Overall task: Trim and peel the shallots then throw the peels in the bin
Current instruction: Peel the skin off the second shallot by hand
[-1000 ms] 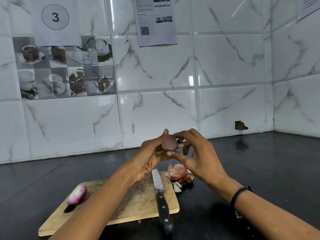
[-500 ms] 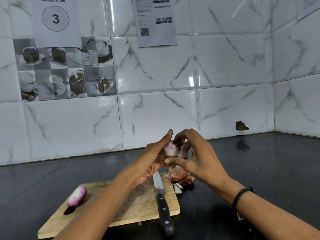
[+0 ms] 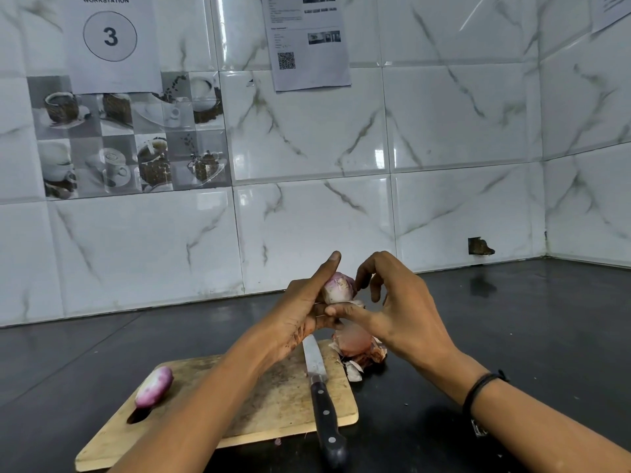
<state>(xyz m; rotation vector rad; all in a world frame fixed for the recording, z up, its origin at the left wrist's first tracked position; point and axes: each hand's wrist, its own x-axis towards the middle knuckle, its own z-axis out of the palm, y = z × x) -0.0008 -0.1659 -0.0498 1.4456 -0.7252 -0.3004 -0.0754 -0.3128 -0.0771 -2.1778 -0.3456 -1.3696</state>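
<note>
**Item:** shallot [image 3: 338,289], held between both hands in the air above the far end of the cutting board [image 3: 273,407].

**Handling, as I judge it:** light, and firm in the body. It is probably slick where the pale purple flesh is bared. The skin is papery and likely to tear in scraps. I would hold it round the middle with one hand and lift the skin from a trimmed end with the fingertips of the other.

**Left hand [image 3: 300,312]:** grips the shallot's near-left side, with one finger straight up along it.

**Right hand [image 3: 399,312]:** thumb pressed under the shallot, fingers curled at its far side. I cannot tell whether they pinch a flap of skin.

**Pose:** both forearms reach in from below, wrists raised off the board.

**Also present:**
- peeled shallot [image 3: 153,386], at the board's left end, beside the handle slot
- knife [image 3: 321,397], along the board's right side, blade pointing away from me
- peels [image 3: 358,348], heaped at the board's far right corner, partly on the dark counter [image 3: 512,336]
</note>
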